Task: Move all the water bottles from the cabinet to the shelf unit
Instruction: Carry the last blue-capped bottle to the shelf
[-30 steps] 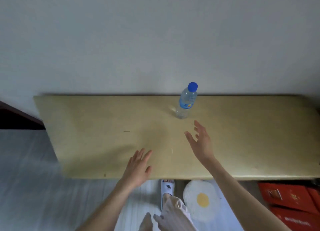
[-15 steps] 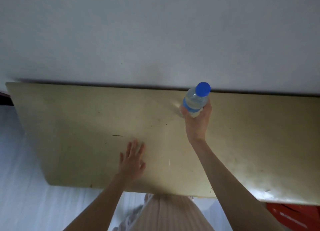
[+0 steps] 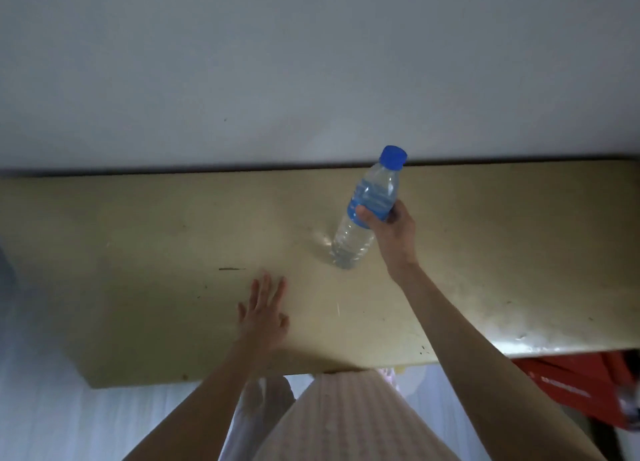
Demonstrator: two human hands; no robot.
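A clear water bottle (image 3: 367,214) with a blue cap and blue label is tilted, its cap leaning toward the wall and its base just over the yellowish cabinet top (image 3: 173,239). My right hand (image 3: 391,232) is shut around the bottle's label band from the right. My left hand (image 3: 265,313) lies open and flat, fingers spread, on the cabinet top near its front edge, well left of the bottle. No other bottle shows, and no shelf unit is in view.
A plain white wall (image 3: 311,62) rises directly behind the cabinet. Red boxes (image 3: 568,384) sit low at the right under the front edge. Pale floor (image 3: 69,419) lies at the lower left, and my light trouser leg (image 3: 346,422) is against the cabinet front.
My right hand reached the standing bottle, closed on it, and now tilts and lifts it. My left hand settled flat on the cabinet top. I have stepped closer to the cabinet.
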